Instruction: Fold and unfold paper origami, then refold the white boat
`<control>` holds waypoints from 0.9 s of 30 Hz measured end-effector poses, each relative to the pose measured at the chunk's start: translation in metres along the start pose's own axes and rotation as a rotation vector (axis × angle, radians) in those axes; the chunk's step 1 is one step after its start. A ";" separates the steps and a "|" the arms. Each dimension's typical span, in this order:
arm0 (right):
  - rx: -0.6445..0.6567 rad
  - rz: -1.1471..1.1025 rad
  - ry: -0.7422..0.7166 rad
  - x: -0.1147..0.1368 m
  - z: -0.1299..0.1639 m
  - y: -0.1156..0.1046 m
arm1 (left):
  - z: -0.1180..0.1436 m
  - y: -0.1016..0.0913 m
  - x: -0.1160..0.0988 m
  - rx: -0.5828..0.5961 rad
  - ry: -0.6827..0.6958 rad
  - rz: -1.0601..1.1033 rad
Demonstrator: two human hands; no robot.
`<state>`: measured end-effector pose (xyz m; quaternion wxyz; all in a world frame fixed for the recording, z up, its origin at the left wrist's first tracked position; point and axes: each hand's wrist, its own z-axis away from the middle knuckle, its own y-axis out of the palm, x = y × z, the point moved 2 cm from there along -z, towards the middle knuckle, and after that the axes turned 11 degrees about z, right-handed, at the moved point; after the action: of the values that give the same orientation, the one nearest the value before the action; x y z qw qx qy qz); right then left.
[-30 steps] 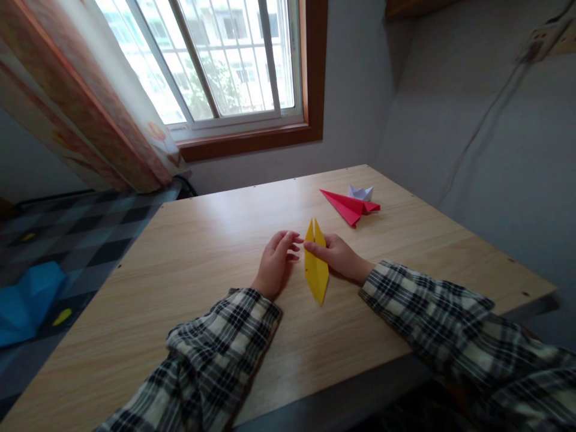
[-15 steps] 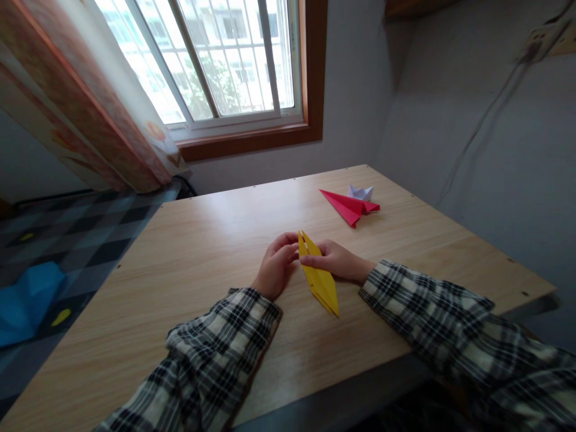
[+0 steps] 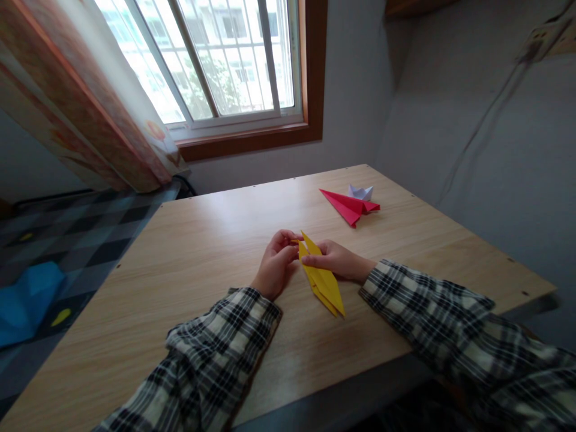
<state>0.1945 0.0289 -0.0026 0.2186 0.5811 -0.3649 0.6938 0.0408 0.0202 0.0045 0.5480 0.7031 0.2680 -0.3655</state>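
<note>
A folded yellow paper (image 3: 323, 283), long and pointed at both ends, is held at a slant above the table. My right hand (image 3: 333, 258) grips it from the right, thumb across its front face and the other fingers behind it. At its upper left, my left hand (image 3: 279, 259) pinches a yellow tip bent out toward the left. Part of the left fingers is hidden behind the thumb. The lower end of the paper shows separate pointed layers.
A red paper plane (image 3: 348, 207) lies toward the back right of the wooden table (image 3: 216, 240), with a small white paper boat (image 3: 360, 192) just behind it. Down at the left, a blue folded paper (image 3: 31, 300) rests on a checked cloth (image 3: 103, 231).
My left fingers have closed on one upper tip of the yellow paper, which now bends left. The lower points have swung slightly right. The right hand has barely moved.
</note>
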 end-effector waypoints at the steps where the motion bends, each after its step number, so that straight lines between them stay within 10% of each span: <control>1: -0.003 -0.005 -0.005 0.000 0.000 0.000 | 0.000 0.000 0.000 -0.002 -0.002 0.004; 27: -0.166 0.168 -0.164 0.008 -0.002 -0.001 | -0.001 0.004 0.001 -0.092 -0.072 -0.096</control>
<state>0.1922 0.0296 0.0048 0.1764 0.5830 -0.4851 0.6274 0.0449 0.0197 0.0059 0.5710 0.6499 0.2978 -0.4037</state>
